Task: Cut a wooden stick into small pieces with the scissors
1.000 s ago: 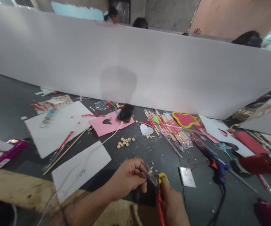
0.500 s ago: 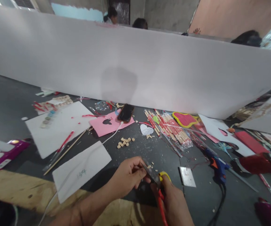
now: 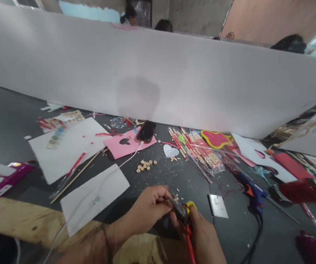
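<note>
My right hand (image 3: 203, 234) grips a cutting tool (image 3: 181, 212) with red and yellow handles, its metal jaws pointing up and left. The fingers of my left hand (image 3: 153, 205) are pinched at the tip of the jaws; what they hold is too small and hidden to name. Small pale cut pieces (image 3: 177, 190) lie just beyond the jaws. Farther up the dark table, a cluster of small wooden pieces (image 3: 146, 165) sits below a phone (image 3: 147, 131) on pink paper (image 3: 119, 145). A white heart cutout (image 3: 171, 150) lies right of the phone.
White sheets (image 3: 94, 200) and a purple tool (image 3: 6, 179) lie left. Bundled sticks (image 3: 199, 146), a blue glue gun (image 3: 255, 194), a metal plate (image 3: 218, 206) and a red object (image 3: 297, 190) are right. A white partition (image 3: 158, 73) stands behind, with people's heads beyond it.
My left hand has shifted slightly right and down toward the jaws. The tool has moved and turned a little in my right hand.
</note>
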Motion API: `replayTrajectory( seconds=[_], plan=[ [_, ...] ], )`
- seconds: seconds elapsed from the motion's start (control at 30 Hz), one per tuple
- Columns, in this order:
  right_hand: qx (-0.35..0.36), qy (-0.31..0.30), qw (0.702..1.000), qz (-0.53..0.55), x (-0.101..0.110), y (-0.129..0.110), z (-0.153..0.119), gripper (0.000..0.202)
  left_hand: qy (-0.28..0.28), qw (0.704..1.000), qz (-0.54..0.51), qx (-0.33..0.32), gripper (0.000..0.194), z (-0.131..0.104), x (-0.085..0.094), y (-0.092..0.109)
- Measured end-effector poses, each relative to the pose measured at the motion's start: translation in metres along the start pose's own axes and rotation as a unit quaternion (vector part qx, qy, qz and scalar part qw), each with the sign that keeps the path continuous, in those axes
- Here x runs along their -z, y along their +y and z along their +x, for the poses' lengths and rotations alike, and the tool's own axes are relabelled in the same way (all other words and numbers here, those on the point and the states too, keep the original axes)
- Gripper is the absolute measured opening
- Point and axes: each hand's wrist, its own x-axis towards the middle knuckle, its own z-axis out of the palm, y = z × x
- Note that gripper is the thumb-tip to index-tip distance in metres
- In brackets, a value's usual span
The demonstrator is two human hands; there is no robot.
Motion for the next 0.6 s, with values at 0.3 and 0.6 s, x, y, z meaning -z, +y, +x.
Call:
replayTrajectory(
  seconds=[0.3, 0.6],
  plan=[
    [0.066, 0.005, 0.998, 0.017, 0.009, -0.002, 0.001, 0.048, 0.073, 0.974, 0.173, -0.122, 0.015, -0.002, -0.004, -0.003],
    [0.011, 0.039, 0.999, 0.006, -0.014, 0.001, 0.002, 0.017, 0.127, 0.923, 0.313, -0.183, 0.021, -0.002, -0.006, -0.017]
  ],
)
